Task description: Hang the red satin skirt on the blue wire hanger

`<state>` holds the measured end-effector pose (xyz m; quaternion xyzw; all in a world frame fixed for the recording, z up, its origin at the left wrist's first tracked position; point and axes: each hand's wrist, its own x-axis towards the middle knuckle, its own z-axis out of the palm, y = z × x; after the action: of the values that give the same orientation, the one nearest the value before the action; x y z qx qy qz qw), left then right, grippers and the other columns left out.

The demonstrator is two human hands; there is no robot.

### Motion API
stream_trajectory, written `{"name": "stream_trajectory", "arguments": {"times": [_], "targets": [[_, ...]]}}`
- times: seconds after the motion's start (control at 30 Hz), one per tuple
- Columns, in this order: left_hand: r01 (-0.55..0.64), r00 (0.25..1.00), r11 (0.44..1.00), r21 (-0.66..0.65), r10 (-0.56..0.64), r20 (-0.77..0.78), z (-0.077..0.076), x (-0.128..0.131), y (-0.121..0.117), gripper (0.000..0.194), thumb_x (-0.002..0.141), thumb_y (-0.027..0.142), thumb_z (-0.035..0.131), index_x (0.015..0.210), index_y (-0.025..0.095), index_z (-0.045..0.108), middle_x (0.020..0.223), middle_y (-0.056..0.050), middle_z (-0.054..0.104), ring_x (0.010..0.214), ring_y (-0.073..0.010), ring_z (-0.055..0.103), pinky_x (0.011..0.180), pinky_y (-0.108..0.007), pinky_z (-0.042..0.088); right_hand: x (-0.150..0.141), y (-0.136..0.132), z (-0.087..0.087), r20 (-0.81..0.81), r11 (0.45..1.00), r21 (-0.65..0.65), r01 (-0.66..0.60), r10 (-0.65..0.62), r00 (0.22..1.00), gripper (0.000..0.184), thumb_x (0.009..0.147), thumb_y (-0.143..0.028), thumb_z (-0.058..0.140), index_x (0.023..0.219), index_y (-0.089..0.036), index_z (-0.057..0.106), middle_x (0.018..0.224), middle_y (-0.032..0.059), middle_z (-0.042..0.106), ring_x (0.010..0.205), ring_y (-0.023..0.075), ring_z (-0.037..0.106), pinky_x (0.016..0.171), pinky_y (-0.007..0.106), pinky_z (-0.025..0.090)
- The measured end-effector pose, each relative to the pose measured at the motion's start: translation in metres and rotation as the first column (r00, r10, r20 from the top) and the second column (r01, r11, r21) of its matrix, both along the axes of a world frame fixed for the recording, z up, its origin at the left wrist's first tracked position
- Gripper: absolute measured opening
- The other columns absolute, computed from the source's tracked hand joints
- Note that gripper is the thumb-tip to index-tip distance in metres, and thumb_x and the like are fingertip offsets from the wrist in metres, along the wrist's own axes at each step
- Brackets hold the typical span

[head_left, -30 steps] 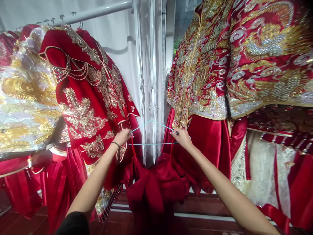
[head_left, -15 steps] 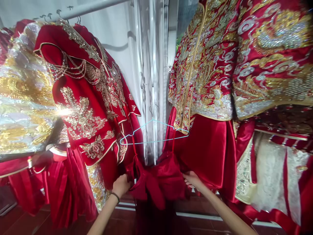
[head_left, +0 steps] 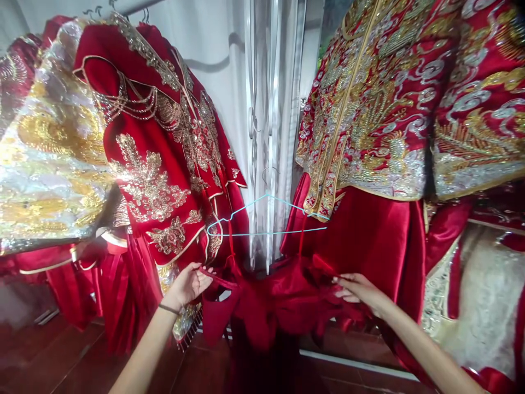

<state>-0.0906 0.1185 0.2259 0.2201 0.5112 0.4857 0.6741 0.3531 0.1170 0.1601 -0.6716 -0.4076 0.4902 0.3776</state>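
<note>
A dark red dress [head_left: 293, 301] with thin straps hangs from a light blue wire hanger [head_left: 274, 234]. The hanger's hook stands before the white poles. My left hand [head_left: 189, 285], a dark band on its wrist, pinches a narrow red band at the left of the bodice and holds it out sideways. At the other side, my right hand [head_left: 356, 291] has its thumb and fingers closed on the dress's right edge. A loose red flap droops at the front of the bodice. The lower skirt is dark and blurred.
To the left hangs a red jacket [head_left: 143, 142] with gold beading, beside a shiny gold and white garment [head_left: 61, 148]. Embroidered jackets [head_left: 365, 131] and a red satin skirt [head_left: 373, 235] hang on the right. White poles [head_left: 269, 126] stand behind the hanger.
My left hand has risen and moved left, drawing a red band out from the bodice. My right hand has shifted right. The whole view has swung slightly left.
</note>
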Motion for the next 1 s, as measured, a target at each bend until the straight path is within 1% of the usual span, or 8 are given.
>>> {"name": "stream_trajectory", "arguments": {"times": [0.2, 0.5, 0.57, 0.67, 0.73, 0.83, 0.9, 1.0], "targets": [[-0.171, 0.935, 0.985, 0.03, 0.153, 0.32, -0.003, 0.043, -0.025, 0.021, 0.074, 0.009, 0.041, 0.082, 0.015, 0.06, 0.082, -0.005, 0.07, 0.082, -0.0171, 0.066, 0.085, -0.039, 0.049, -0.004, -0.011, 0.02, -0.634, 0.962, -0.015, 0.274, -0.221, 0.742, 0.008, 0.074, -0.011, 0.056, 0.076, -0.017, 0.06, 0.076, 0.0057, 0.07, 0.069, 0.0131, 0.065, 0.066, 0.023, 0.052], [-0.217, 0.976, 0.941, 0.259, 0.2, 0.09, -0.027, 0.075, -0.048, 0.035, 0.06, 0.01, 0.058, 0.094, 0.013, 0.063, 0.099, -0.009, 0.069, 0.087, -0.0185, 0.065, 0.085, -0.031, 0.05, -0.03, -0.013, -0.008, -0.696, 0.94, 0.18, 0.289, -0.086, 0.712, 0.025, 0.066, -0.016, 0.058, 0.089, -0.024, 0.063, 0.09, 0.0009, 0.069, 0.074, 0.0138, 0.063, 0.068, 0.028, 0.05], [-0.245, 0.969, 0.937, 0.25, 0.227, 0.1, -0.03, 0.071, -0.048, 0.031, 0.06, 0.011, 0.059, 0.091, 0.013, 0.064, 0.097, -0.009, 0.069, 0.083, -0.0179, 0.066, 0.079, -0.029, 0.052, -0.029, -0.011, -0.011, -0.559, 0.929, 0.238, 0.282, -0.106, 0.822, 0.022, 0.064, -0.023, 0.063, 0.085, -0.02, 0.064, 0.084, 0.0035, 0.068, 0.072, 0.0164, 0.062, 0.068, 0.029, 0.049], [-0.273, 0.961, 0.935, 0.228, 0.256, 0.102, -0.034, 0.063, -0.05, 0.026, 0.061, 0.009, 0.058, 0.086, 0.012, 0.063, 0.092, -0.009, 0.07, 0.076, -0.0168, 0.066, 0.073, -0.027, 0.054, -0.023, -0.01, -0.015, 0.089, 0.919, 0.328, 0.219, -0.261, 0.961, 0.012, 0.064, -0.02, 0.061, 0.075, -0.017, 0.063, 0.077, 0.0078, 0.066, 0.076, 0.0233, 0.062, 0.07, 0.034, 0.048], [-0.294, 0.955, 0.93, 0.222, 0.275, 0.111, -0.035, 0.059, -0.051, 0.022, 0.062, 0.007, 0.056, 0.082, 0.012, 0.063, 0.085, -0.007, 0.071, 0.071, -0.0154, 0.066, 0.072, -0.027, 0.054, -0.019, -0.011, -0.016, 0.531, 0.939, 0.317, 0.132, -0.291, 0.796, 0.01, 0.067, -0.017, 0.055, 0.074, -0.016, 0.062, 0.082, 0.0125, 0.065, 0.079, 0.028, 0.061, 0.071, 0.039, 0.046], [-0.312, 0.948, 0.926, 0.212, 0.289, 0.131, -0.037, 0.056, -0.051, 0.016, 0.064, 0.007, 0.053, 0.076, 0.013, 0.061, 0.077, -0.006, 0.07, 0.069, -0.0143, 0.065, 0.071, -0.026, 0.054, -0.013, -0.011, -0.015, 0.733, 0.977, 0.18, 0.113, -0.21, 0.647, 0.013, 0.072, -0.017, 0.048, 0.069, -0.014, 0.06, 0.083, 0.0185, 0.064, 0.081, 0.0332, 0.061, 0.07, 0.044, 0.045], [-0.302, 0.951, 0.932, 0.201, 0.279, 0.134, -0.037, 0.056, -0.052, 0.014, 0.065, 0.007, 0.052, 0.075, 0.014, 0.06, 0.079, -0.006, 0.07, 0.072, -0.015, 0.065, 0.071, -0.026, 0.054, -0.01, -0.01, -0.013, 0.588, 0.979, 0.136, 0.149, -0.201, 0.784, 0.013, 0.072, -0.016, 0.05, 0.062, -0.015, 0.058, 0.074, 0.0163, 0.064, 0.081, 0.0314, 0.062, 0.071, 0.042, 0.046], [-0.287, 0.956, 0.938, 0.192, 0.267, 0.124, -0.037, 0.058, -0.053, 0.014, 0.066, 0.009, 0.052, 0.076, 0.014, 0.06, 0.086, -0.007, 0.069, 0.078, -0.0154, 0.065, 0.073, -0.026, 0.054, -0.005, -0.008, -0.009, -0.114, 0.96, 0.156, 0.234, -0.218, 0.969, 0.009, 0.072, -0.013, 0.052, 0.068, -0.017, 0.059, 0.072, 0.0091, 0.067, 0.082, 0.0215, 0.064, 0.073, 0.031, 0.049]]}}
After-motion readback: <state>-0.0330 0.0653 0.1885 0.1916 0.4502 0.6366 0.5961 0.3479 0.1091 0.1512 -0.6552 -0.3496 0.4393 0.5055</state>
